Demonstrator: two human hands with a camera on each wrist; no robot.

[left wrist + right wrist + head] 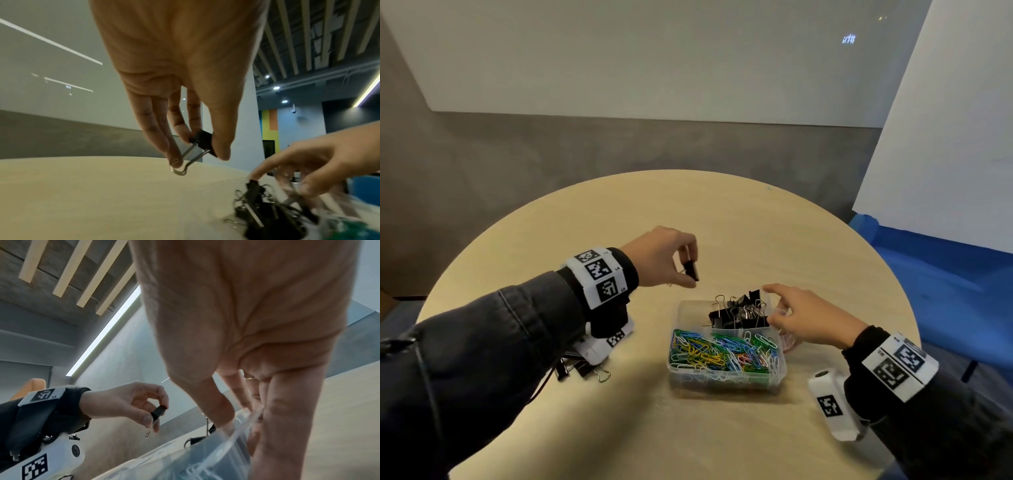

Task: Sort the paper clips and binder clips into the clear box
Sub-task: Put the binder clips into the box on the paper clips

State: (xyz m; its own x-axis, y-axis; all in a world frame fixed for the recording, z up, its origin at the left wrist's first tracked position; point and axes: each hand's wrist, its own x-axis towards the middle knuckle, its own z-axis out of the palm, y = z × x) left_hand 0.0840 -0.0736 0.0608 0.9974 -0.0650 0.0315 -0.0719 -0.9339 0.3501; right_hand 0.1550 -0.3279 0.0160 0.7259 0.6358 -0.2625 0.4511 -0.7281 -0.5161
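The left hand [654,255] pinched a black clip [691,269] between thumb and fingertips, in the air just left of the right hand [811,317]. The right hand's thumb and fingers gripped the box [722,380] wall. Binder clips [739,313] lay by its fingertips, paper clips [722,353] nearer its wrist.

Binder clips [739,313] lie behind paper clips [722,353] in the box [726,382].

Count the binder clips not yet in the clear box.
3, maybe more. One binder clip is pinched in the left hand above the table; two or more loose binder clips lie beneath the left sleeve, partly hidden by the wrist camera.
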